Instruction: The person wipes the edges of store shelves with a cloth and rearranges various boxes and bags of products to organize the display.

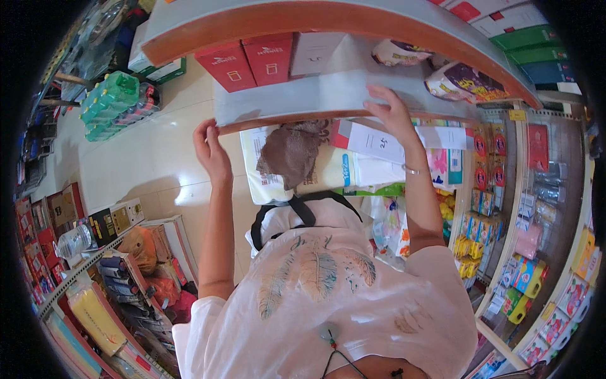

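Note:
My left hand (211, 150) is at the left end of a grey shelf with a brown front edge (293, 120), its fingers curled at the corner. Whether it grips the edge is unclear. My right hand (389, 112) is raised over the right part of the same shelf, fingers apart, holding nothing. Two red boxes (270, 58) and a white box (316, 53) stand on this shelf, with purple and white packets (466, 83) at its right. Below it, a crumpled brown cloth (293, 151) lies on a large pale paper-roll pack (331, 163), beside a long white box (371, 141).
An upper shelf (303, 19) overhangs the grey one. Packs of green bottles (111, 104) stand on the tiled floor (156, 156) at left. Racks with boxes and a yellow pack (97, 317) are at lower left; shelves of small packaged goods (483, 227) line the right.

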The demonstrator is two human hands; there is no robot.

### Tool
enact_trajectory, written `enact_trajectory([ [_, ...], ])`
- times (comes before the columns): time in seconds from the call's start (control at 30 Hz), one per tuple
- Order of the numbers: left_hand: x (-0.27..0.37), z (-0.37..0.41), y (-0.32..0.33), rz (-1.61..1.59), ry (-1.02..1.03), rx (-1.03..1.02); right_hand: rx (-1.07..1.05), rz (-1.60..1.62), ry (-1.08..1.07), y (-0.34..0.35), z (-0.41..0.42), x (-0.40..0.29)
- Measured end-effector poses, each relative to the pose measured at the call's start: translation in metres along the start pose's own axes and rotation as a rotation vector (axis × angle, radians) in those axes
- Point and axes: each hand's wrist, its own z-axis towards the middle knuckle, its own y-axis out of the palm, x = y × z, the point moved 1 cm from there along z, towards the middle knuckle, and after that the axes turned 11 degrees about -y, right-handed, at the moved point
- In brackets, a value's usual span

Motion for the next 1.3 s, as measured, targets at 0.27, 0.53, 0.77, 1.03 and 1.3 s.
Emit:
enact_trajectory([
  [0.27,-0.023,-0.066,-0.025,-0.037,-0.292,-0.151,-0.171,-0.870,-0.080,0.014,-0.100,0.011],
  [0.53,-0.002,-0.069,-0.008,-0.040,-0.309,-0.306,-0.046,-0.418,-0.032,0.008,-0.114,0.011],
  [0.77,0.000,-0.077,0.014,-0.049,-0.398,-0.463,0.207,0.787,0.212,0.026,-0.136,-0.011],
  [1.03,0.019,-0.101,0.052,0.124,-0.319,-0.762,0.341,1.358,0.134,0.047,-0.129,-0.029],
  [1.3,0.028,-0.123,0.069,0.159,-0.395,-0.981,0.335,1.018,0.151,0.046,-0.126,-0.055],
])
